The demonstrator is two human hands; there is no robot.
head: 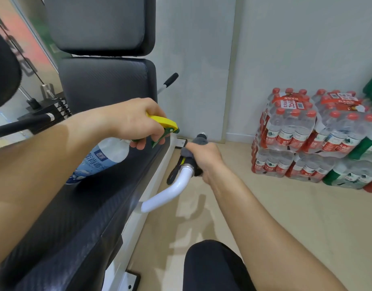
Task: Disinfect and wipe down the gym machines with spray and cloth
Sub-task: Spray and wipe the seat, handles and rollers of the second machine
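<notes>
- Head camera, nearest first: a knee in black trousers [212,267] sits at the bottom of the view, so the person seems to be crouched or leaning in beside the machine to reach its low side handle.
- The long black textured vinyl seat pad [76,217] runs up the left, and the curved white metal handle tube [170,192] juts out from its frame on the floor side.
- The right hand [204,158] is wrapped tight round the handle's dark grip with the grey fuzzy cloth [191,147] bunched under the fingers. Closing the fist round it lets the cloth reach all sides of the grip.
- The left hand [134,120] hangs above the seat edge, fingers curled round the neck of the clear plastic spray bottle with the blue label and yellow-green trigger head [109,154]. A fingertip rests on the trigger and the nozzle faces the handle, ready, I'd judge, for another squirt there.
- Behind them the black backrest pad [107,85] stands upright, with a thin chrome lever with a black foam tip [170,79] beside it.
- Farthest off, shrink-wrapped packs of red-capped water bottles [285,133] are stacked against the pale wall [296,49], well apart from the work.
</notes>
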